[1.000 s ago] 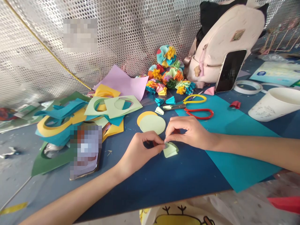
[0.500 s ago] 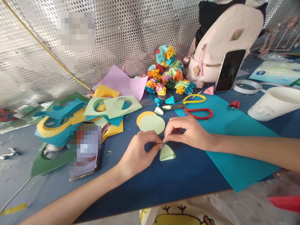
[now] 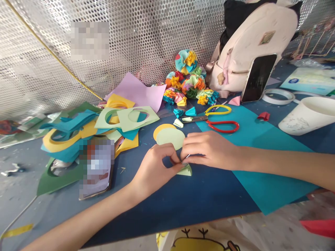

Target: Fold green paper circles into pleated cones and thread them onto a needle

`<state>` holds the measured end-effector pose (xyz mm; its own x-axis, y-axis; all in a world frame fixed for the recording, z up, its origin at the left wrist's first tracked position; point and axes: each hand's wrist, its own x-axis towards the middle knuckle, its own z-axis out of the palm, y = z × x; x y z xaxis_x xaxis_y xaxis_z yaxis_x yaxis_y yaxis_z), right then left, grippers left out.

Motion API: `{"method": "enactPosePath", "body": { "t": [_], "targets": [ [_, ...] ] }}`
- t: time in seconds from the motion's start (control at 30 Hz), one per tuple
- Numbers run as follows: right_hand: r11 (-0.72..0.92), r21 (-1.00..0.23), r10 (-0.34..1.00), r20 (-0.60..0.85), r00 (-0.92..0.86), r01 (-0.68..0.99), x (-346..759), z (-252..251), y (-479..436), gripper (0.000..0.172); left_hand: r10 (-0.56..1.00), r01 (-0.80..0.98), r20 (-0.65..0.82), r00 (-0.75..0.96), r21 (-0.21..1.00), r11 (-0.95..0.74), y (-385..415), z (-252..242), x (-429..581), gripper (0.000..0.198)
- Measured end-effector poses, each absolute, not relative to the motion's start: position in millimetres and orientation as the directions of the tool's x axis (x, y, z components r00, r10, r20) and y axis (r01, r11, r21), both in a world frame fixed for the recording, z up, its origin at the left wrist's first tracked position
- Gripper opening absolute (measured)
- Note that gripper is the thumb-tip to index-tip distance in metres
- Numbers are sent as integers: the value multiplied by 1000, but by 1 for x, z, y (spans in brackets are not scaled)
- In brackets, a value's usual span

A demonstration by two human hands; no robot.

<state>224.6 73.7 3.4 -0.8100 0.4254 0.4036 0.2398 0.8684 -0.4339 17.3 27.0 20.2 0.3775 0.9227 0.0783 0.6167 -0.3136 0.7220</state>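
My left hand (image 3: 154, 170) pinches a small folded piece of light green paper (image 3: 186, 170) between thumb and fingertips. Meeting it at the paper's narrow end, my right hand (image 3: 210, 150) has its fingers closed in a pinch. A thin whitish sliver shows between the right thumb and fingers; its kind is unclear. Fingers hide most of the folded piece. Just beyond the hands, a pale green paper disc (image 3: 170, 137) overlaps a yellow paper disc (image 3: 159, 129). Scissors (image 3: 201, 119) with one yellow and one red handle lie behind my right hand.
Cut-out paper scraps (image 3: 125, 118) and a phone (image 3: 96, 170) lie left. A teal sheet (image 3: 264, 174) sits under my right forearm. Ruffled paper balls (image 3: 186, 62), a backpack (image 3: 251, 45) with a phone (image 3: 259, 78) against it, tape (image 3: 277, 101) and a paper cup (image 3: 295, 122) stand behind.
Both hands have drawn closer together, and the right fingers have come down over the folded paper's tip. Less of the paper shows now, and a whitish sliver has appeared between the right fingers.
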Motion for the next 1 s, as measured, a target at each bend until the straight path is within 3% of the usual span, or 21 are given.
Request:
{"method": "enactPosePath", "body": {
  "t": [0.1,0.23,0.5,0.87,1.0],
  "targets": [
    [895,-374,400,437,-806,242,224,3,72,21,907,628,142,397,679,-381,27,21,16,23],
    [901,-375,397,512,-762,218,226,1,73,19,896,598,120,427,706,-380,29,23,13,15],
    [912,-348,387,557,-735,216,226,4,71,18,929,532,-40,368,828,-175,33,28,10,11],
    [889,-354,436,463,-771,290,223,3,66,24,943,490,16,333,851,-187,31,24,11,12],
    [846,-455,483,435,-760,277,222,4,67,20,944,478,19,329,859,-184,32,22,12,11]
  ]
}}
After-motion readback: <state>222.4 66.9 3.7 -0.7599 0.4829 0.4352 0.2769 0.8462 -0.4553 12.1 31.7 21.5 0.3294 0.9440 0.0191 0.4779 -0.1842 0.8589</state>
